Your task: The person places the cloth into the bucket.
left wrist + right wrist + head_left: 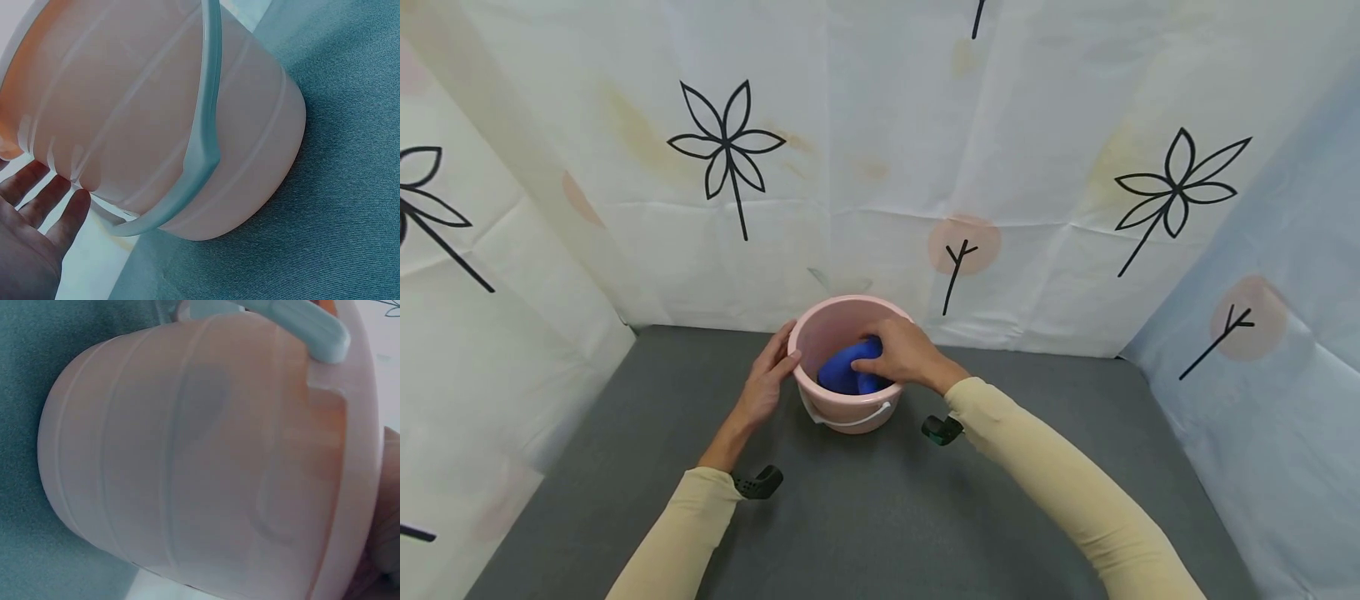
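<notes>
A pink bucket (850, 412) with a pale handle stands upright on the dark table, its handle hanging down the near side. Inside it lies a smooth blue object (842, 368) with a rounded part and a narrower part; its kind cannot be told. Reaching over the right of the rim, my right hand (904, 350) grips the narrower part between thumb and fingers. My left hand (769, 379) touches the bucket's outer left side near the rim, its fingers (47, 203) fairly straight against the wall. In the right wrist view, a dark shape shows faintly through the bucket wall (156, 462).
The dark grey table (850, 517) extends around the bucket. Close behind it hangs a white cloth backdrop (865, 167) with plant drawings, and more cloth encloses the left and right sides. A dark wrist device (942, 429) sits beneath the right wrist.
</notes>
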The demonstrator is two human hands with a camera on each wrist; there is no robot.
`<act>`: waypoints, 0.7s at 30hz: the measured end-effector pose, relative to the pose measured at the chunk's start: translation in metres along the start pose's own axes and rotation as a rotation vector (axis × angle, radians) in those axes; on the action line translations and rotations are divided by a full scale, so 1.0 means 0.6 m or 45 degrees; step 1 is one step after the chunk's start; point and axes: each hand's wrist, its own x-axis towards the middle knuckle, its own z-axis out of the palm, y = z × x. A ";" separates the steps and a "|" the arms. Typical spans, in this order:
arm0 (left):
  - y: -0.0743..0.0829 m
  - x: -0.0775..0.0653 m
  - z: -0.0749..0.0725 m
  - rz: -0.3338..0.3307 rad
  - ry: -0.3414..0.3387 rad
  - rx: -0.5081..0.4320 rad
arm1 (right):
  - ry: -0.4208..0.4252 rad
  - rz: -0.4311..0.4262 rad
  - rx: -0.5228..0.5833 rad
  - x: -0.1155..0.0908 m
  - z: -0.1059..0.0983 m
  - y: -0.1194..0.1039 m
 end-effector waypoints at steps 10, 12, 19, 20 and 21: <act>-0.003 0.002 -0.003 -0.018 0.010 -0.001 | 0.106 0.016 0.240 -0.024 -0.025 0.004; -0.003 0.002 -0.004 -0.021 0.008 0.002 | 0.140 0.032 0.281 -0.034 -0.032 0.008; -0.004 0.000 -0.006 -0.033 0.008 0.005 | 0.294 0.056 0.375 -0.074 -0.049 0.031; -0.004 0.000 -0.006 -0.035 0.009 0.009 | 0.318 0.065 0.378 -0.081 -0.050 0.035; -0.004 0.000 -0.006 -0.036 0.011 0.012 | 0.342 0.072 0.377 -0.088 -0.052 0.040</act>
